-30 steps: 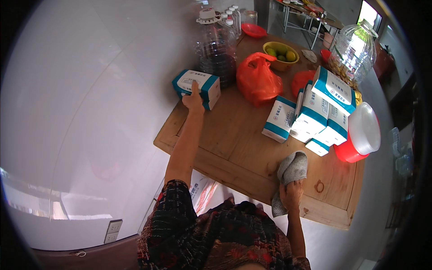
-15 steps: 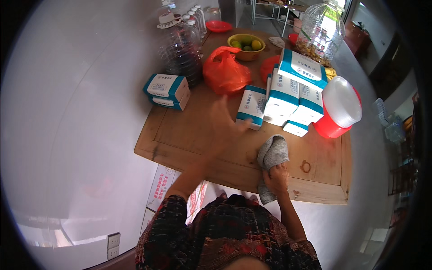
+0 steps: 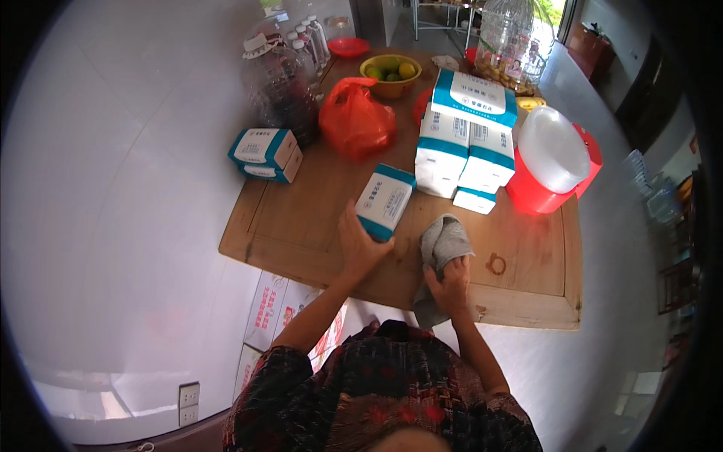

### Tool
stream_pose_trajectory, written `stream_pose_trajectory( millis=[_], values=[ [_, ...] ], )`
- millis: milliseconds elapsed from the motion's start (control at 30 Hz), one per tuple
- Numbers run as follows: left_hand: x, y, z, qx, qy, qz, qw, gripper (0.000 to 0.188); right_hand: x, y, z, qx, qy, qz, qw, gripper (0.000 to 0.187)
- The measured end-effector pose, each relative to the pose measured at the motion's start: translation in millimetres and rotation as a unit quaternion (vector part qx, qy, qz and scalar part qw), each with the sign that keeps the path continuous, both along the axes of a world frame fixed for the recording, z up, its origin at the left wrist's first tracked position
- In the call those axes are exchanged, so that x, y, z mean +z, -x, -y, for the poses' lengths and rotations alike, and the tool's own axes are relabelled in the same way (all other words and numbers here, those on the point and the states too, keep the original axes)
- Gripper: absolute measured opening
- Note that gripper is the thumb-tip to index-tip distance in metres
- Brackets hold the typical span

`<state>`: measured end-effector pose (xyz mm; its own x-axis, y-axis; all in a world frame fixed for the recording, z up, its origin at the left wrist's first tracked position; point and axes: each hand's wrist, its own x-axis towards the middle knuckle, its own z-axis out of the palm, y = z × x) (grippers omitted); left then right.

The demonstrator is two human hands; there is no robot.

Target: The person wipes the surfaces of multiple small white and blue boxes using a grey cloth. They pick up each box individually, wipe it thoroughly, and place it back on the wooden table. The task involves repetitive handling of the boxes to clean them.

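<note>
My left hand grips the near end of a white and teal tissue pack, fingers along its left side and thumb at the near right corner. The pack sits tilted, apart from the stack. My right hand is closed on a crumpled grey cloth by the table's front edge. Right of the pack, more tissue packs of the same kind stand in a stack, with one pack lying across the top. Two more packs lie piled on the left.
On the wooden table a red plastic bag stands beside a large dark-filled bottle. Behind are a yellow bowl of green and yellow fruit and a big clear jug. A red container with a clear lid stands right.
My left hand has come down and taken hold of the single tissue pack, which has moved nearer and left, away from the stack. My right hand still holds the cloth.
</note>
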<state>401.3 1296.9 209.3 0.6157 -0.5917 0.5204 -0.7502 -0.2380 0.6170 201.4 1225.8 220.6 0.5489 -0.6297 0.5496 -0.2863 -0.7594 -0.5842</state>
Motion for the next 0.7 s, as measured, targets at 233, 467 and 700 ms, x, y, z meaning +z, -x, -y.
stream_pose_trajectory(
  millis=[233,467,700],
  values=[
    [14.6,58.7,-88.6,-0.13,-0.053,-0.092,0.986,0.12,-24.1,16.4,-2.0,-0.054,-0.257,0.222,0.939,0.028],
    [-19.7,83.8,-57.7,-0.258,-0.124,0.19,0.939,0.119,50.6,-12.3,-50.0,0.078,0.092,-0.05,0.991,0.027],
    [-2.0,92.1,-49.0,-0.286,-0.013,-0.192,0.939,0.128,29.2,16.2,28.0,-0.131,0.038,-0.112,0.984,0.025]
  ],
)
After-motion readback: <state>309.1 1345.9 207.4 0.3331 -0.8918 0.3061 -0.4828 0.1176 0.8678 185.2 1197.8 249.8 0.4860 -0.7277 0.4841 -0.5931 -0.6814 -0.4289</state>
